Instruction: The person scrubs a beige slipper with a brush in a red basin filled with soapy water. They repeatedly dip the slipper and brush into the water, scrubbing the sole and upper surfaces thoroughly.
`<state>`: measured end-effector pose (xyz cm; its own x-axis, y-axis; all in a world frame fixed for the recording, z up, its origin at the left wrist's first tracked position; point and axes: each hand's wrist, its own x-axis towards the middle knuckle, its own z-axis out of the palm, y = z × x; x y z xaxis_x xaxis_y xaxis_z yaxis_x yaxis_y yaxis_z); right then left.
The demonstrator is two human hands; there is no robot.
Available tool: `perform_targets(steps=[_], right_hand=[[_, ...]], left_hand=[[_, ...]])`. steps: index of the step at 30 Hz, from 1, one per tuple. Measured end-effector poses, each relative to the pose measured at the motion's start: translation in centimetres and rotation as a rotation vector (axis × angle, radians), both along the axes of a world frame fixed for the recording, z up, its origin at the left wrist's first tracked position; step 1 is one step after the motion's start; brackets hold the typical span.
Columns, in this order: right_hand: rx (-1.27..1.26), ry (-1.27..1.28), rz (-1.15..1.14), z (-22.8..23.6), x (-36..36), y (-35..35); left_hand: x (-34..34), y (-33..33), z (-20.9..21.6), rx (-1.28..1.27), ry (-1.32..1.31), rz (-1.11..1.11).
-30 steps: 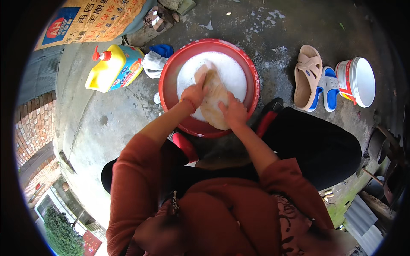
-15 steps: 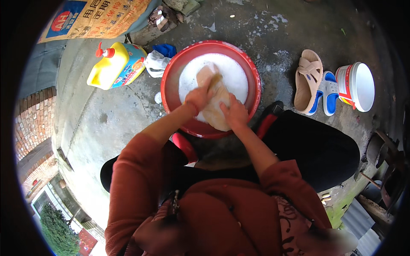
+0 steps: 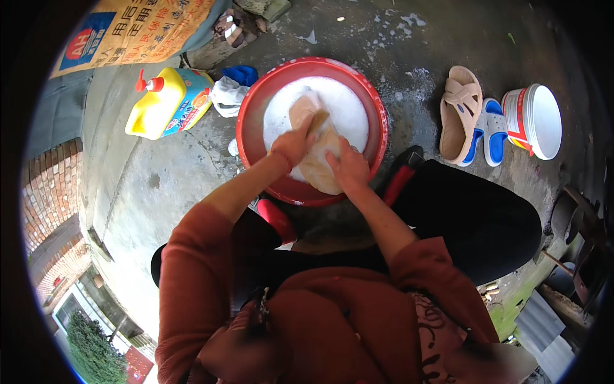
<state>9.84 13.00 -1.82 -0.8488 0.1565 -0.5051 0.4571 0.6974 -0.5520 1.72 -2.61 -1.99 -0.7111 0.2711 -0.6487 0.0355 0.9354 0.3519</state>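
A red basin [image 3: 251, 115] of white suds stands on the ground in front of me. Over the suds lies a wet beige slipper [image 3: 322, 174], its far end near the basin's middle. My left hand [image 3: 293, 144] is closed around a brown scrubbing brush [image 3: 318, 120], which rests against the slipper. My right hand [image 3: 349, 168] grips the slipper's near right edge, thumb on top and the other fingers partly hidden beyond the edge. The brush's bristles are hidden, and suds cover part of the slipper.
Left of the basin stand a yellow detergent bottle [image 3: 153, 105] with a red pump and a white cloth [image 3: 228, 96]. To the right are a beige slipper [image 3: 455, 131], blue-and-white slippers [image 3: 493, 137] and a white bucket [image 3: 543, 121] on its side. My knees flank the basin.
The whole view has shifted slightly. Both hands keep their hold, and the brush is still against the slipper with only a small change in its position.
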Motion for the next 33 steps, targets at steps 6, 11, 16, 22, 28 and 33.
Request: perform_targets(steps=[6,11,16,22,28,33], right_hand=[[-0.005,0.011,0.016,0.0,-0.2,-0.3],[-0.032,0.003,0.012,0.7,-0.8,0.1],[-0.005,-0.002,0.008,-0.2,-0.2,-0.3],[-0.031,0.001,0.012,0.5,-0.4,-0.3],[-0.032,0.034,-0.005,0.1,-0.7,0.0],[-0.028,0.019,0.001,0.0,-0.3,-0.4]], left_hand=[[-4.0,-1.0,-4.8,-0.093,0.094,0.17],[-5.8,0.8,-4.0,-0.005,0.07,0.254],[1.2,0.6,1.6,0.02,-0.038,-0.015],[-5.8,0.8,-3.9,-0.143,0.101,0.238],[-1.1,1.2,-1.3,0.071,0.144,0.026],[-0.3,0.8,-0.6,-0.054,0.048,0.061]])
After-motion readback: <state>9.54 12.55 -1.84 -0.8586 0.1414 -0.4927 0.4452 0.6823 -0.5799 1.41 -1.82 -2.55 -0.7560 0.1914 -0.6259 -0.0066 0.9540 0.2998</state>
